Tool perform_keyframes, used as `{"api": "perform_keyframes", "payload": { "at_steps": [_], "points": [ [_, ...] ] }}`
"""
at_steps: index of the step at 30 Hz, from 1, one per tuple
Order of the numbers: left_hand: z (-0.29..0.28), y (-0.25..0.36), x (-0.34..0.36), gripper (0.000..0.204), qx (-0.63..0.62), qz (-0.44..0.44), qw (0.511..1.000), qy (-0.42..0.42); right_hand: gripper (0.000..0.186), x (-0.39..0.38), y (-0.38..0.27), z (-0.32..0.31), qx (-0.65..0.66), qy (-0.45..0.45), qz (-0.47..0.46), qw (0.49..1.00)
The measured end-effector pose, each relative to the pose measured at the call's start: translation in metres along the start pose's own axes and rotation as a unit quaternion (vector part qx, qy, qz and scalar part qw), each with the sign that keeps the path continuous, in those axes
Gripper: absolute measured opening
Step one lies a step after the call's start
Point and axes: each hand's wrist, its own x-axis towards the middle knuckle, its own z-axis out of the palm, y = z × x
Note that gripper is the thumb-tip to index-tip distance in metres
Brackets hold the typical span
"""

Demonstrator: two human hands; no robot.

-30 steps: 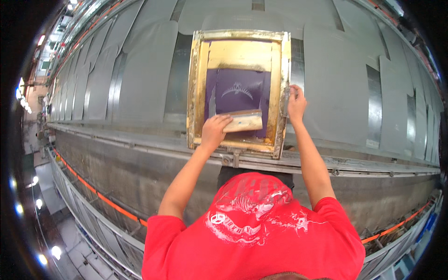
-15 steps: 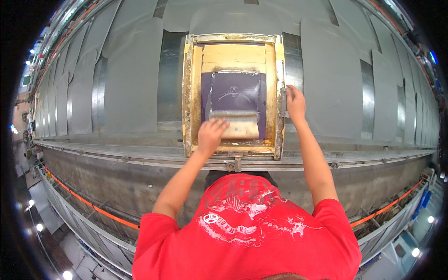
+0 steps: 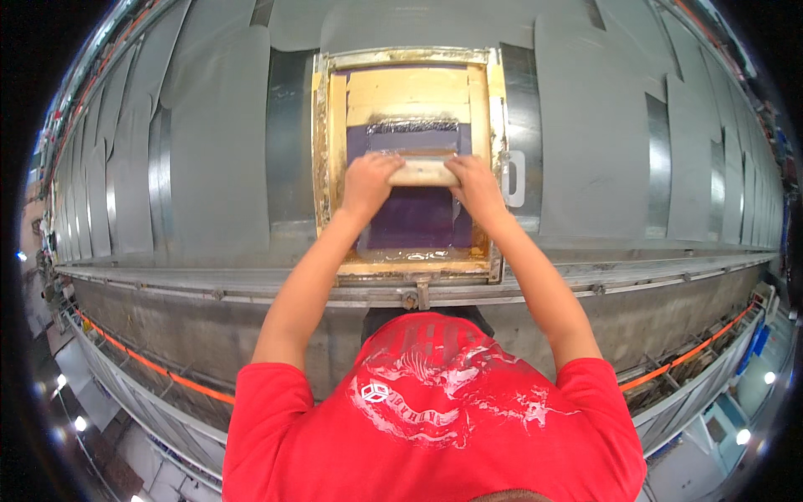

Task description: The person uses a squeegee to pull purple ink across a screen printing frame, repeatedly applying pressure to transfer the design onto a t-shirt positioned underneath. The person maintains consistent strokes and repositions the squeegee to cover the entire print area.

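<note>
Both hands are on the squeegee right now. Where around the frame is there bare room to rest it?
Bare steel strips flank the wooden screen frame, between it and the grey panels. The rail ledge along the near edge is narrow. Inside the frame it is crowded: left hand and right hand grip the squeegee over the purple mesh.

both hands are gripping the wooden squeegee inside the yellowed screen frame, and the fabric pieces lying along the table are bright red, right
Not quite. Both hands, left hand and right hand, do grip the wooden squeegee inside the yellowed screen frame, but the head view shows the fabric pieces along the table are grey, not bright red.
</note>
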Motion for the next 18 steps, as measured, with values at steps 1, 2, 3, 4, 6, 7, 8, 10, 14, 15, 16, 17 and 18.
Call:
{"api": "perform_keyframes", "payload": {
  "at_steps": [1, 2, 3, 4, 6, 7, 8, 10, 14, 15, 16, 17, 18],
  "points": [
    [-0.004, 0.013, -0.020, 0.031, -0.010, -0.013, 1.000, -0.003, 0.052, -0.019, -0.011, 0.001, 0.010, -0.008, 0.010, 1.000],
    [-0.011, 0.028, -0.036, 0.030, -0.006, -0.017, 1.000, 0.004, 0.052, -0.036, -0.020, 0.002, 0.021, -0.016, 0.019, 0.999],
    [-0.017, 0.039, -0.048, 0.030, -0.002, -0.020, 1.000, 0.009, 0.052, -0.047, -0.026, 0.003, 0.030, -0.022, 0.024, 0.999],
    [-0.020, 0.042, -0.058, 0.030, -0.007, -0.022, 1.000, 0.000, 0.052, -0.057, -0.031, 0.005, 0.039, -0.028, 0.030, 0.998],
    [-0.025, 0.039, -0.055, 0.030, -0.011, -0.011, 1.000, 0.011, 0.052, -0.052, -0.031, 0.000, 0.045, -0.036, 0.039, 0.998],
    [-0.024, 0.030, -0.045, 0.030, -0.021, -0.009, 1.000, 0.016, 0.051, -0.040, -0.025, -0.003, 0.034, -0.014, 0.016, 0.999],
    [-0.021, 0.017, -0.027, 0.030, -0.033, -0.005, 0.999, 0.022, 0.049, -0.021, -0.016, -0.007, 0.022, 0.007, -0.006, 1.000],
    [-0.018, -0.006, 0.019, 0.030, -0.033, -0.012, 0.999, 0.015, 0.047, 0.021, 0.005, -0.013, 0.015, 0.041, -0.014, 0.999],
    [-0.017, -0.024, 0.074, 0.029, -0.014, -0.011, 1.000, -0.017, 0.044, 0.067, 0.031, -0.012, 0.023, 0.048, 0.018, 0.998],
    [-0.015, -0.021, 0.067, 0.029, -0.017, -0.022, 0.999, -0.020, 0.043, 0.060, 0.029, -0.009, 0.023, 0.046, 0.023, 0.998],
    [-0.013, -0.015, 0.054, 0.030, -0.018, -0.033, 0.999, -0.022, 0.043, 0.045, 0.024, -0.005, 0.022, 0.044, 0.027, 0.998],
    [-0.012, -0.011, 0.040, 0.030, -0.020, -0.044, 0.998, -0.027, 0.043, 0.030, 0.017, -0.001, 0.025, 0.040, 0.033, 0.998],
    [-0.009, -0.005, 0.025, 0.030, -0.040, -0.038, 0.998, -0.027, 0.045, 0.013, 0.012, 0.000, 0.028, 0.035, 0.025, 0.999]
  ]
}}
